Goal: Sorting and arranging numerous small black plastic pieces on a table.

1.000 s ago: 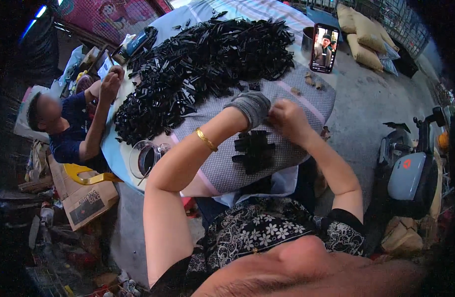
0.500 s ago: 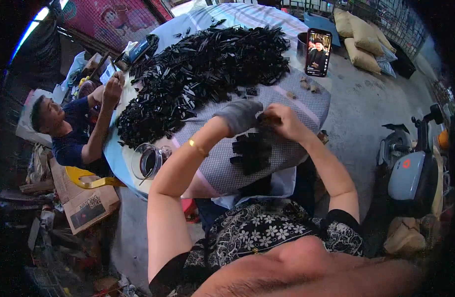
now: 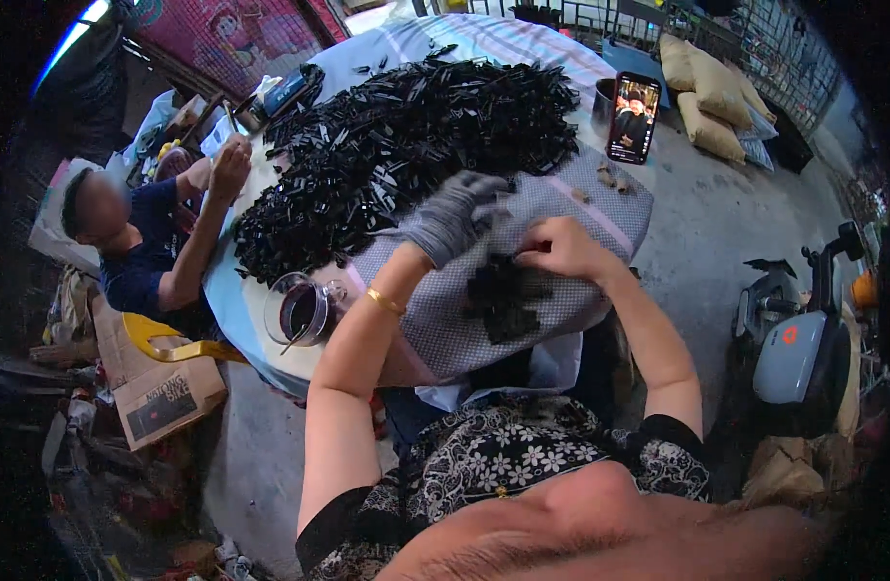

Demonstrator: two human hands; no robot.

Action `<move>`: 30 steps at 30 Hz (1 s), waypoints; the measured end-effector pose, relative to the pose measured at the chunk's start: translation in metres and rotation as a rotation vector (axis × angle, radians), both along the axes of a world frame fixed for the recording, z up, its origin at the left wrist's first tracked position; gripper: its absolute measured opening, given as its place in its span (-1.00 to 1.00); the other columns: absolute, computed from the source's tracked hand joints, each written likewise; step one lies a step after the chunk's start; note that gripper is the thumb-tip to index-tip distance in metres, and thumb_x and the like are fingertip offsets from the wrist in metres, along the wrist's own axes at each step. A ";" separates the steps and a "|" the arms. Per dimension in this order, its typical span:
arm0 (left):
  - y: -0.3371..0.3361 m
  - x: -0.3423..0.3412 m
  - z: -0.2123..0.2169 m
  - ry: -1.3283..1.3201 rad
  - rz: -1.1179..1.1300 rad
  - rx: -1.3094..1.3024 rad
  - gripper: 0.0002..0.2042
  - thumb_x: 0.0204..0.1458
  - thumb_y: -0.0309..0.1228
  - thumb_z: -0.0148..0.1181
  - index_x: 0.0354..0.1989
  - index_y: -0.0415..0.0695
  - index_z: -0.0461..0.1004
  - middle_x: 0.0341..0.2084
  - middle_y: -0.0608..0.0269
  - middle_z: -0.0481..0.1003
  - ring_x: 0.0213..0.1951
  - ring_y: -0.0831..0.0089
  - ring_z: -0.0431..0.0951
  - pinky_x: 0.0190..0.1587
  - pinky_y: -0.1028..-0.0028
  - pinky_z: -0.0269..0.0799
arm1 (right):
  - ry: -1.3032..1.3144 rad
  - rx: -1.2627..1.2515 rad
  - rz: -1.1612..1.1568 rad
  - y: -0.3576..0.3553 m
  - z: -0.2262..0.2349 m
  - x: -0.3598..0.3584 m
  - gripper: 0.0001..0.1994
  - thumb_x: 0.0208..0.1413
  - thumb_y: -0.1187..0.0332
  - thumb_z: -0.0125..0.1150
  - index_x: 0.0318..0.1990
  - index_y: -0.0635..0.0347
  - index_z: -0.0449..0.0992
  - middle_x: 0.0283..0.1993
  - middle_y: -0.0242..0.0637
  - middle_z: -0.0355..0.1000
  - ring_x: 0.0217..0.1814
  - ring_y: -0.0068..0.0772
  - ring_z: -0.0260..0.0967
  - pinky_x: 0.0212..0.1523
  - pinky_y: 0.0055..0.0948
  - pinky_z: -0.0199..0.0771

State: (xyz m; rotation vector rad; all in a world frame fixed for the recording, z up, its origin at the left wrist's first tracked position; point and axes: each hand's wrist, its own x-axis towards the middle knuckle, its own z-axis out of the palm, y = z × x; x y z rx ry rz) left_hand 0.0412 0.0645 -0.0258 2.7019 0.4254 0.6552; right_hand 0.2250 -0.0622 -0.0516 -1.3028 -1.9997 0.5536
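Note:
My left hand (image 3: 455, 221), in a grey glove, is spread and a little blurred, beside the near edge of a large heap of shiny black strips (image 3: 397, 136). Nothing shows in its fingers. My bare right hand (image 3: 564, 247) has its fingertips pinched together at the upper edge of a small, dark group of black pieces (image 3: 503, 305), laid out on the checked cloth (image 3: 426, 320). What the pinch holds is hidden.
A glass cup of dark liquid (image 3: 300, 312) stands left of my arm. A lit phone (image 3: 634, 118) leans against a dark cup, near small brown bits (image 3: 610, 179). Across the left edge a person (image 3: 145, 237) works with raised hands. A grey scooter (image 3: 798, 349) stands at right.
My two hands were together above the dark pieces. Now the left has moved left toward the heap and spread its fingers, while the right has come down onto the laid-out pieces.

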 end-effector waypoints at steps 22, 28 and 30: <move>0.051 -0.016 -0.045 0.315 0.394 0.519 -0.66 -0.06 -0.45 -0.14 -0.05 -0.15 0.28 -0.05 0.01 0.32 -0.01 0.09 0.31 0.04 0.25 0.20 | -0.477 0.205 -0.417 0.066 -0.008 -0.015 -0.84 -0.09 0.32 0.13 -0.34 0.15 0.45 -0.36 -0.24 0.39 -0.23 -0.20 0.35 -0.24 -0.27 0.38; 0.041 -0.013 -0.033 0.318 0.409 0.459 -0.76 -0.09 -0.44 -0.11 -0.21 -0.15 0.37 -0.19 0.07 0.37 -0.10 0.11 0.35 -0.05 0.29 0.29 | -0.457 -0.055 -0.371 0.035 0.005 -0.010 -0.80 -0.08 0.32 0.07 -0.27 0.14 0.45 -0.36 -0.11 0.43 -0.26 -0.09 0.39 -0.24 -0.21 0.38; 0.040 -0.011 -0.035 0.324 0.367 0.505 -0.77 -0.11 -0.41 -0.08 -0.24 -0.11 0.38 -0.26 0.10 0.37 -0.15 0.14 0.35 -0.11 0.30 0.32 | -0.349 -0.056 -0.272 0.028 0.006 -0.007 -0.76 -0.09 0.35 0.05 -0.21 0.14 0.46 -0.28 -0.13 0.45 -0.21 -0.10 0.39 -0.20 -0.20 0.37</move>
